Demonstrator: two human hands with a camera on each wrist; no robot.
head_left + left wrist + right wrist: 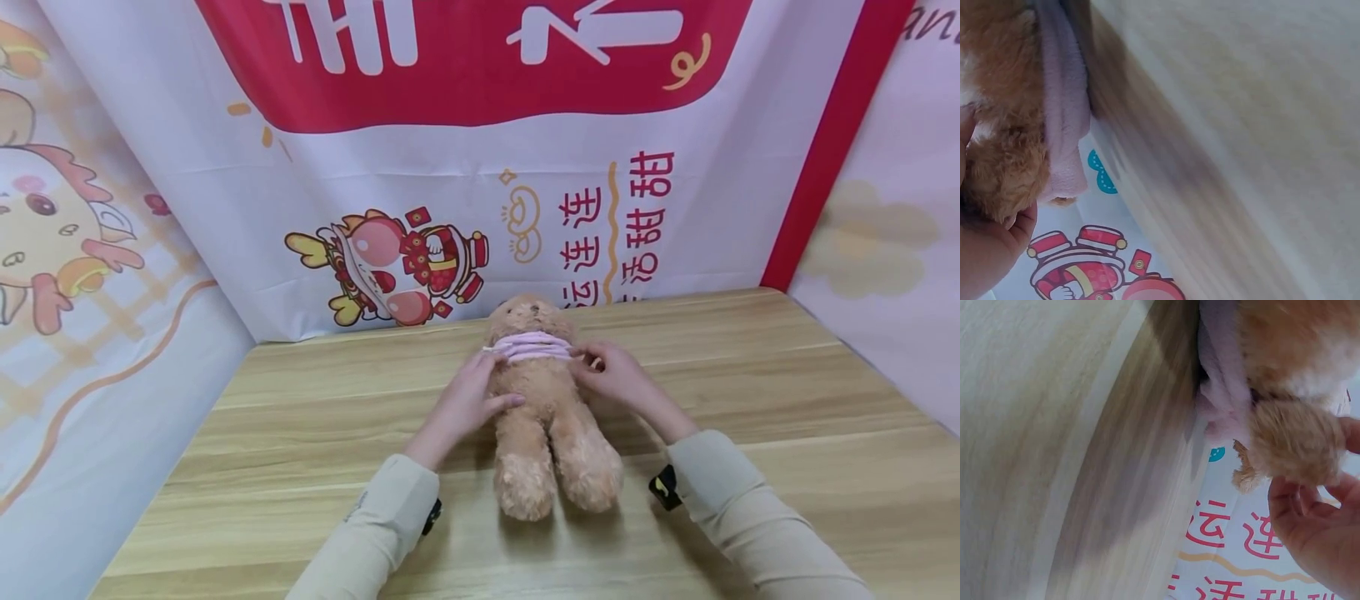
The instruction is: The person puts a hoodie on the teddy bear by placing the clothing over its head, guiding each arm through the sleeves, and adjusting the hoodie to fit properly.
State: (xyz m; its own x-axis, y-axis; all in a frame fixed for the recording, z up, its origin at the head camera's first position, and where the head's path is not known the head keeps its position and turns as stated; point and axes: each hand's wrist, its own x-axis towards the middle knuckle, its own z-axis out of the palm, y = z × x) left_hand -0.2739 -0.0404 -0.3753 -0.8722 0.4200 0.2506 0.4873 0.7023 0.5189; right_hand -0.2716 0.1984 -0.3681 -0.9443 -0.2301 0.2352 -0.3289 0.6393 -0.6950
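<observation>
A light brown plush teddy bear (542, 387) lies on its back on the wooden table, head toward the wall and legs toward me. Pink cloth (531, 345), perhaps a small garment, is bunched in folds round its upper chest. My left hand (467, 398) rests along the bear's side, thumb stretched over the belly; in the left wrist view its fingers curl round one furry arm (1007, 169). On the other side my right hand (613, 377) pinches the bear's other arm (1297, 440) between thumb and fingers, just below the cloth. The bear's back is hidden.
The wood-grain table (337, 433) reaches to a white and red printed cloth backdrop (442, 150) close behind the bear's head. Printed cloth hangings also stand at the left (150, 333) and right (885, 242) sides. Dark wrist-worn devices (664, 487) sit at both cuffs.
</observation>
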